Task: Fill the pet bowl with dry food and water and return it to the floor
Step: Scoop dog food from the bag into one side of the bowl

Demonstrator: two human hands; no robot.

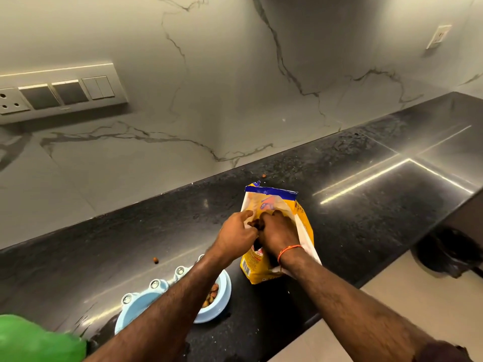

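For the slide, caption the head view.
Both hands, left hand and right hand, work at the open food bag beside the part-filled bowl.

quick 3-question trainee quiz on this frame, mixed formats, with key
1. True or false: the blue pet bowl already holds some kibble.
2. Where does the yellow pet food bag sit? A) on the floor B) on the black countertop C) inside the bowl
3. Fill in: the right hand has a grip on a handful of ____ at the bag's mouth, while the left hand holds the opening.

Key: 1 true; 2 B; 3 kibble
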